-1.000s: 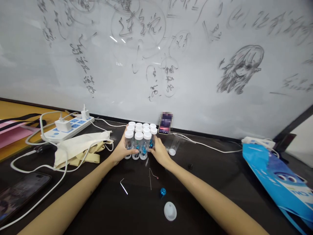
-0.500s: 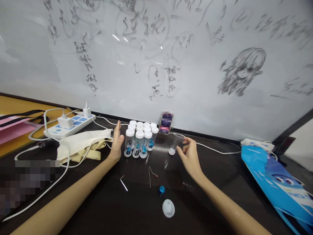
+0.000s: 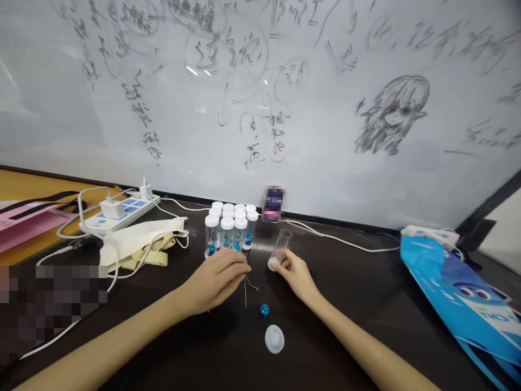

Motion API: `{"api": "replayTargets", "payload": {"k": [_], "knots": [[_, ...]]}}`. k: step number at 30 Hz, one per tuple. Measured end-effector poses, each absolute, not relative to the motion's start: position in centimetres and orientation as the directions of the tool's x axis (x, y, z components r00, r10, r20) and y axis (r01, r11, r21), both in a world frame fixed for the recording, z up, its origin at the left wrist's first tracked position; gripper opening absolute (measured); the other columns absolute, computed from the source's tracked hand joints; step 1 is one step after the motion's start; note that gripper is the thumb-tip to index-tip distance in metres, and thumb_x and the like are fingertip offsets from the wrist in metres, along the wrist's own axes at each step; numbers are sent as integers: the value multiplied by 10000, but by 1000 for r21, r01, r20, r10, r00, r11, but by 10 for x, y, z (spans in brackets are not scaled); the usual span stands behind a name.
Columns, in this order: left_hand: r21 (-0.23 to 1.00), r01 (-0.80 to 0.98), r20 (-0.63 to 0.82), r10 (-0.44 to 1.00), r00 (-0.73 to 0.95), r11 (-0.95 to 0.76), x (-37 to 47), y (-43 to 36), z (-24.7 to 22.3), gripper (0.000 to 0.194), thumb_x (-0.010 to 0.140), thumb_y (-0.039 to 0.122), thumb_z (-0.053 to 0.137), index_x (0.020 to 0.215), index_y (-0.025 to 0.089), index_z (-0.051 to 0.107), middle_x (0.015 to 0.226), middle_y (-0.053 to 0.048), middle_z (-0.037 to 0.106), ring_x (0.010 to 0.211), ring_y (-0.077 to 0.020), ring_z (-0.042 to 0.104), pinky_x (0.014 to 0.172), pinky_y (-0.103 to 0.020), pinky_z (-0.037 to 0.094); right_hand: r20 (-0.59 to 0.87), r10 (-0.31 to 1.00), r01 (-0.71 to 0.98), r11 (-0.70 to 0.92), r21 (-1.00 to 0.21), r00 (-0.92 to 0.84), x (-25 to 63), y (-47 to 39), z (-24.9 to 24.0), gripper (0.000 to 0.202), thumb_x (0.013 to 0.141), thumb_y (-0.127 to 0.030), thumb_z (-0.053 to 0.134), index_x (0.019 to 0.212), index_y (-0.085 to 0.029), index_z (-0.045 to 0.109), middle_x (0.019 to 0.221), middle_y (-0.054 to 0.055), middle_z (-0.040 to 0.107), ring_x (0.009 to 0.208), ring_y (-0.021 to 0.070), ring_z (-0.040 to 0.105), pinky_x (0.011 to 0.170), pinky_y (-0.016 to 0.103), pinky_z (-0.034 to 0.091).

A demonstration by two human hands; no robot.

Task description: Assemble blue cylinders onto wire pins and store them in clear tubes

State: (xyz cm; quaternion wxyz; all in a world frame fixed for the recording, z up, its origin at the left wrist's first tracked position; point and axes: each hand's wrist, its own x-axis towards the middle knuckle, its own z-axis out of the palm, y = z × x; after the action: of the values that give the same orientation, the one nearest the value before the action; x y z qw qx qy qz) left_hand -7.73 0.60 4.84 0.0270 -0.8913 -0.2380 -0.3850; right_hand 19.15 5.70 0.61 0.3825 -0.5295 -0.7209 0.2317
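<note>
My right hand (image 3: 299, 278) grips a clear plastic tube (image 3: 282, 239) near its white base (image 3: 273, 264); the tube leans slightly and its top has no cap. My left hand (image 3: 220, 279) is over the middle of the table, fingers stretched toward the tube, thumb mostly hidden, with nothing visible in it. Just below its fingertips lies a thin bent wire (image 3: 246, 293) with a small red end. Nearer me are a small blue metallic piece (image 3: 264, 310) and a white round cap (image 3: 274, 339). Behind my left hand stand several white-capped tubes (image 3: 227, 231) with blue pieces inside.
A whiteboard (image 3: 325, 163) rises behind the dark table (image 3: 350, 326). At left are a power strip (image 3: 122, 212) with cables and a cream cloth bag (image 3: 138, 239). A phone-like object (image 3: 273, 203) leans at the back. A blue bag (image 3: 443, 293) lies right.
My left hand has moved right, away from the capped tubes to above the wire. My right hand now grips the clear tube lower down, and the tube has come slightly closer and stands more upright.
</note>
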Motion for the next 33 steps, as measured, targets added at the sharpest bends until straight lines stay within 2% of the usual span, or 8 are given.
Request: {"api": "replayTargets", "payload": {"k": [3,6,11,14,17,21,26,33], "knots": [[126,448,480,450,753,-885,-72,4,29,292,932,82,456,1163,182,604,1166,-102,661,1122,-230,584,991,-386,480,300,934,575,356,-737,-195,186,42,3,201,805,-267,648,987,-184,647,622,-45,565,567,158,543,570,250,401],[83,420,359,420,833,-904,-67,-1,13,391,912,52,444,1258,170,581,1328,-125,622,1256,-267,534,1073,-452,420,311,929,559,370,-742,-202,183,37,-1,201,811,-231,638,1007,-186,637,694,-35,571,588,152,541,619,268,425],[75,492,228,495,838,-867,-68,-23,4,542,861,-6,415,1373,155,487,1432,-141,511,1325,-251,474,1073,-397,436,345,930,514,358,-779,-125,189,24,-9,371,814,-228,613,1173,-210,518,1069,46,519,670,140,565,673,295,486],[63,497,216,498,840,-865,-74,-40,4,586,823,1,451,1387,155,475,1425,-146,517,1313,-270,486,1052,-387,462,367,930,494,326,-806,-15,195,6,-13,300,899,-263,505,1189,-215,443,1094,68,469,711,152,559,698,315,497],[80,486,272,488,829,-870,-81,-53,6,501,868,71,477,1354,185,519,1375,-123,585,1257,-271,553,1047,-403,477,363,931,478,305,-824,31,192,-13,-10,204,945,-279,450,1143,-230,455,959,38,500,695,165,539,674,304,482],[143,634,360,637,682,-760,-83,-53,16,300,937,210,485,1198,187,631,1206,-105,692,1147,-282,611,978,-442,523,380,917,493,389,-778,-124,179,-28,6,101,949,-231,457,972,-236,555,869,16,513,688,167,515,649,280,440],[98,812,271,800,535,-576,-72,-32,23,200,885,204,587,1068,161,657,1062,-122,656,978,-308,588,846,-470,527,353,871,517,488,-704,-341,173,-33,15,202,930,-136,456,981,-227,629,927,33,561,730,164,556,679,284,448],[99,796,231,792,565,-597,-53,-12,14,272,900,27,458,1022,193,636,1016,-69,648,913,-238,613,832,-360,501,298,837,529,527,-665,-459,170,-40,9,424,807,39,408,995,-216,690,871,26,617,778,169,606,719,286,474]]}}
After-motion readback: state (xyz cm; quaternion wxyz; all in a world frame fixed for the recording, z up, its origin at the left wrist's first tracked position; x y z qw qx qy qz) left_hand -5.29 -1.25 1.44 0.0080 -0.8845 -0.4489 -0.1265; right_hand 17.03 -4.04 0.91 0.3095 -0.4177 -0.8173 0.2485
